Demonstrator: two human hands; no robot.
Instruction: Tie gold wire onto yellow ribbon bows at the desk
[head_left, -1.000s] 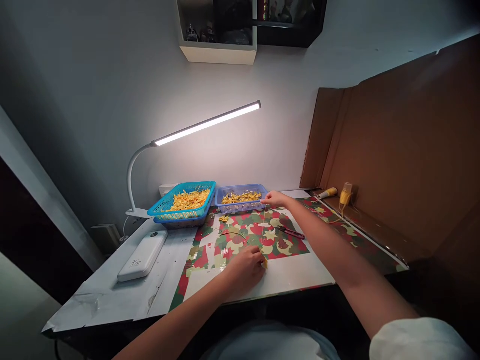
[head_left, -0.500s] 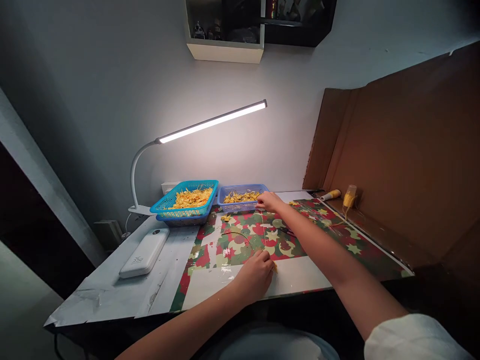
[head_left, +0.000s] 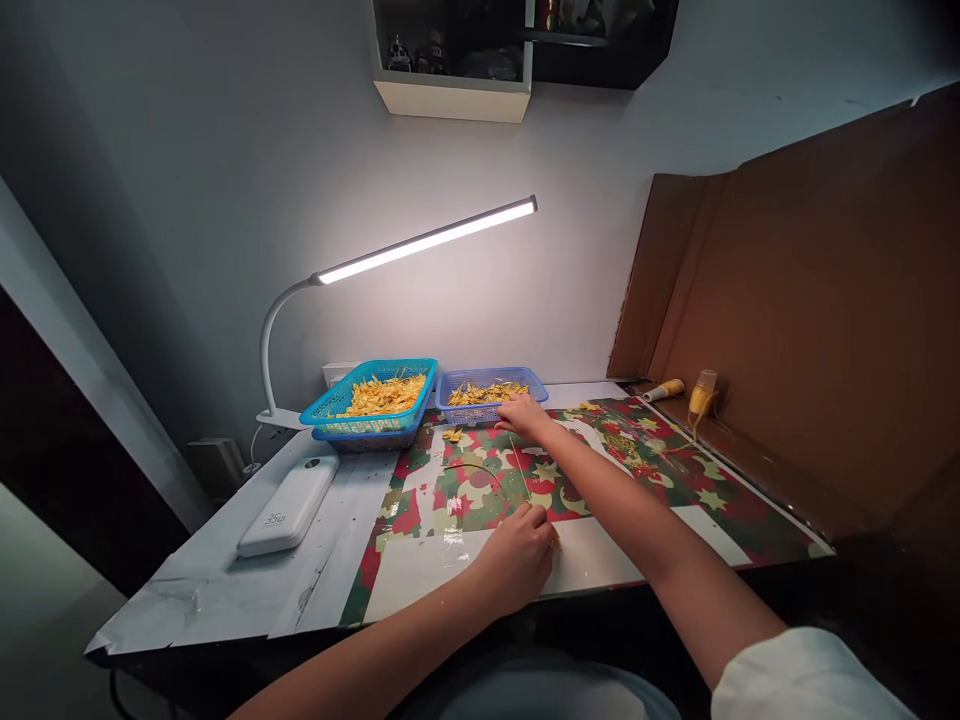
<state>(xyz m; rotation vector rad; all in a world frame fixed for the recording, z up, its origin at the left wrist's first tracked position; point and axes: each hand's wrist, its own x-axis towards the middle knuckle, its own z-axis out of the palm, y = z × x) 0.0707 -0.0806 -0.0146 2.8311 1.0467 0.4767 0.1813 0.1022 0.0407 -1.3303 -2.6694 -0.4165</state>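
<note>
My left hand [head_left: 520,553] is closed low over the white strip at the table's front, with a bit of yellow material [head_left: 556,541] poking out past its fingers. A thin pale thread [head_left: 519,465] runs from that hand up to my right hand [head_left: 525,417]. The right hand's fingers are pinched at the thread's far end, just in front of a purple-blue basket [head_left: 474,413] holding small yellow pieces [head_left: 487,392]. Exactly what lies inside the left fist is hidden. A thin dark curved strand [head_left: 480,468] lies on the patterned sheet [head_left: 469,490].
A turquoise basket [head_left: 319,412] of yellow strips stands stacked at the back left. A white power bank [head_left: 289,508] and a lit lamp [head_left: 427,243] are on the left. Yellow thread spools [head_left: 701,398] sit right, by a cardboard panel [head_left: 810,330]. A cabinet [head_left: 454,100] hangs above.
My right hand has shifted slightly left and lower, and the thread now slants more to the left. My left hand stays in nearly the same place.
</note>
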